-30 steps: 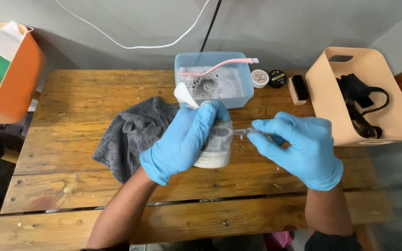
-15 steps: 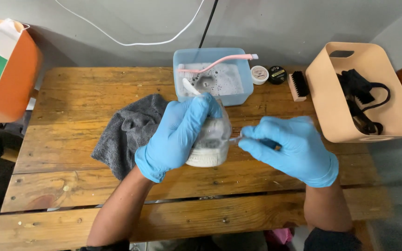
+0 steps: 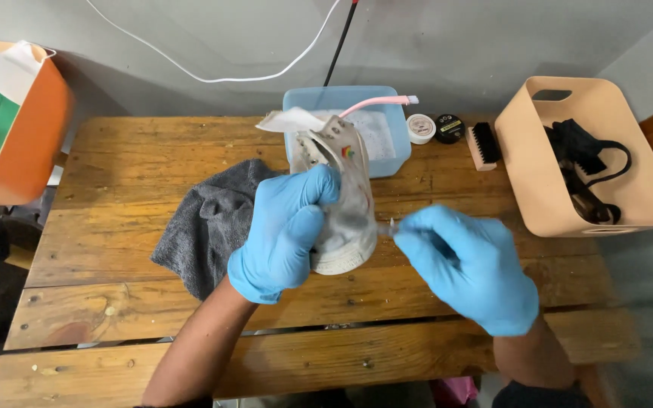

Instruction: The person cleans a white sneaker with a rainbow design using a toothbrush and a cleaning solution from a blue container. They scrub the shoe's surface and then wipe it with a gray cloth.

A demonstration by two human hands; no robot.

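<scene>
My left hand [image 3: 285, 230], in a blue glove, grips a dirty white sneaker [image 3: 344, 204] from its left side and holds it above the wooden table [image 3: 115, 219], toe toward me and tongue pointing away. In a matching glove, my right hand [image 3: 466, 264] pinches a small brush whose tip [image 3: 387, 226] touches the sneaker's right side; most of the brush is hidden in my fingers. A crumpled grey cloth [image 3: 209, 223] lies on the table just left of my left hand.
A blue tub [image 3: 394, 147] with a pink toothbrush [image 3: 379, 102] across its rim stands behind the sneaker. Two small round tins [image 3: 434, 127] and a black-bristled brush [image 3: 483, 143] lie to its right. A beige bin [image 3: 523, 166] holds black items; an orange bin [image 3: 28, 143] stands at left.
My left hand has tilted the sneaker so its tongue and eyelets show. My right hand stayed at the sneaker's right side and shifted slightly.
</scene>
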